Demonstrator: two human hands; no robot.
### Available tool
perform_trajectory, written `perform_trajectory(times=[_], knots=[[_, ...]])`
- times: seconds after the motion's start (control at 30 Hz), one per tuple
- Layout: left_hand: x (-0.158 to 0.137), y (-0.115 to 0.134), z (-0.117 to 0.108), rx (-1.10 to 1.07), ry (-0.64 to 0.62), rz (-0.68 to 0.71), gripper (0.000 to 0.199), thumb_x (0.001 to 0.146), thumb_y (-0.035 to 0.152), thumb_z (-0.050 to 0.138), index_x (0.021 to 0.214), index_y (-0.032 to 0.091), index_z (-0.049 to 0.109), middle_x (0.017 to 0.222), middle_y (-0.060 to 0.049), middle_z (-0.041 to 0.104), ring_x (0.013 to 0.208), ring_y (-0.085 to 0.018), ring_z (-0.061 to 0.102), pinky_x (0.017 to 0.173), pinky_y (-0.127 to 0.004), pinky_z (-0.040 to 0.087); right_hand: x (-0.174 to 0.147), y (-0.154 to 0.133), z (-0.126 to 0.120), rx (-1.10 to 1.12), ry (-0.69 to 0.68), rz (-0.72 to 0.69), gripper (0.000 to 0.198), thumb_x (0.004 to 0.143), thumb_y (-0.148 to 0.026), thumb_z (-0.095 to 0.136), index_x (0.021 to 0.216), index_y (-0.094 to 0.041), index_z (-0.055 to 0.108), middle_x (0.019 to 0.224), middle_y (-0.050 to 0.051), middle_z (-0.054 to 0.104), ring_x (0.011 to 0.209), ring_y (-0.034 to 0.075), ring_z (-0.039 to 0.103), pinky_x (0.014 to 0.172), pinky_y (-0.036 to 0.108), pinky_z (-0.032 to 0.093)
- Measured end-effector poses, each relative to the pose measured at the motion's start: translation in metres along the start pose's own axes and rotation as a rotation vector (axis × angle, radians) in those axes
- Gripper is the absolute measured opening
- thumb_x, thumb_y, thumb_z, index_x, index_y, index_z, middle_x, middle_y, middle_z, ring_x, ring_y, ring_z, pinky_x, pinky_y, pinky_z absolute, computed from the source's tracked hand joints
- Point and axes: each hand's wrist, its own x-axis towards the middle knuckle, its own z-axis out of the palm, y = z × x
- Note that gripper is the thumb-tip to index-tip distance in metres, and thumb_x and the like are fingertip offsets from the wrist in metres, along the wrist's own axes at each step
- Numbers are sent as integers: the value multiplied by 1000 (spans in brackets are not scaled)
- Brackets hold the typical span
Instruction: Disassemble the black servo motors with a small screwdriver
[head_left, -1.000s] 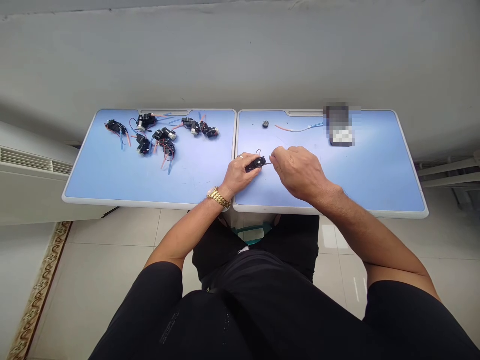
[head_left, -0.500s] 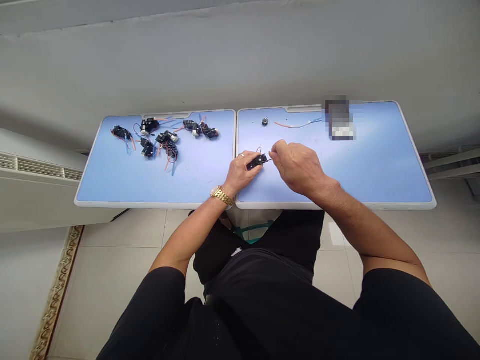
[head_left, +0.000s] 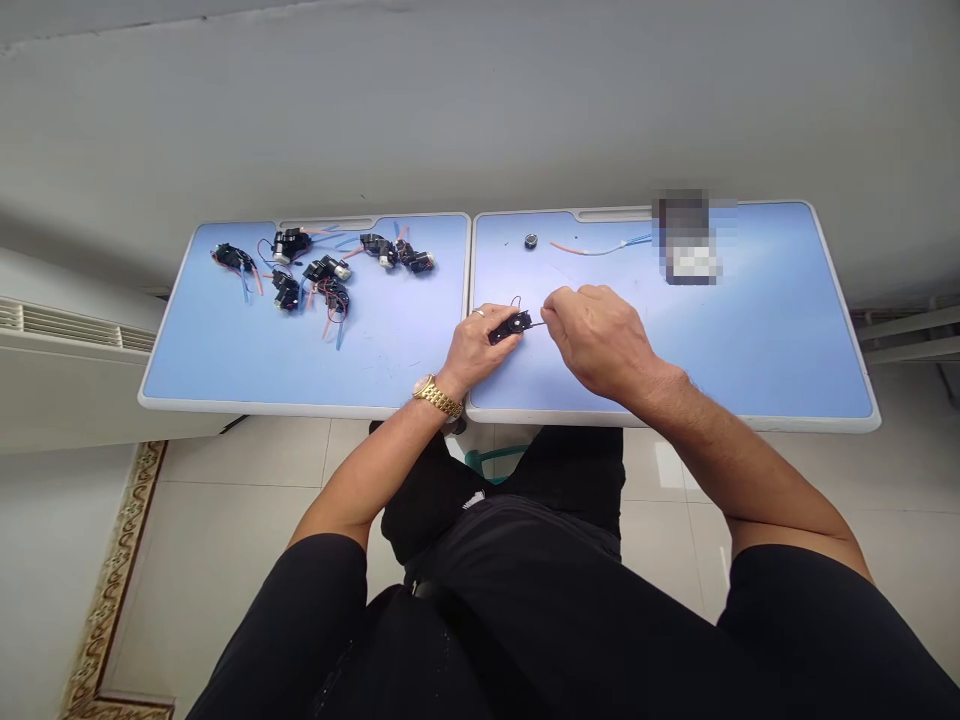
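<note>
My left hand [head_left: 475,350] is closed round a small black motor assembly [head_left: 513,325], pressing it down at the right table's left side. A thin dark wire loops up behind the part. From my right fist [head_left: 598,338] comes the slim dark shaft of what looks like a screwdriver [head_left: 537,324]; its handle is hidden inside the fingers. The shaft's tip meets the right end of the black part, though I cannot see exactly where it touches. Beyond my hands lies a small round black piece [head_left: 531,241], with an orange-and-blue wire [head_left: 592,250] to its right.
Several similar black assemblies [head_left: 328,270] with red, orange and blue wires lie on the left blue table [head_left: 225,360]. The right table [head_left: 765,350] adjoins it, with a narrow seam between. A blurred-out dark object [head_left: 682,225] rests at its back. A wall stands behind both.
The camera view has shifted slightly. Both hands keep the same grip, and the tool's shaft still points at the black part; a little more of it shows.
</note>
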Motion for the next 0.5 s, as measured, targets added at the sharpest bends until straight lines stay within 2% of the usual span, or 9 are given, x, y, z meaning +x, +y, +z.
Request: perform_trajectory(times=[0.1,0.17,0.23,0.33,0.4,0.5], knots=[[-1,2,0,-7,2,0,37,99,18,76,135,24,78,130,-7,81,120,-23,77,112,-42,62,1,0,-2,50,47,-80,23,111,-15,39,111,-22,60,100,11,71,89,27,52,84,43,39],[-1,3,1,-13,5,-10,37,99,18,76,135,25,77,130,-7,81,120,-23,77,113,-42,62,1,0,-2,68,70,-94,20,111,-16,43,117,-21,61,106,12,73,94,27,55,86,42,40],[-1,4,1,-19,8,-21,37,99,18,76,134,25,78,130,-7,81,120,-23,77,113,-42,61,1,0,-1,58,71,-62,16,113,-25,47,115,-20,62,96,10,71,87,26,54,81,41,40],[0,6,0,-24,3,-28,36,98,18,76,133,25,79,128,-7,82,119,-24,77,113,-42,61,3,2,3,10,52,24,28,118,-37,44,100,-23,61,74,5,60,70,23,43,72,40,34],[0,6,0,-25,4,-29,36,98,17,75,133,25,79,126,-6,82,117,-23,77,112,-42,62,4,2,3,-8,40,2,33,118,-31,38,93,-24,59,71,4,56,69,23,40,72,40,33],[-1,6,-1,-29,10,-33,37,98,17,76,133,24,79,127,-7,82,117,-23,77,112,-42,62,2,2,0,24,44,-90,25,113,-18,39,103,-23,62,86,9,67,81,26,49,80,42,38]])
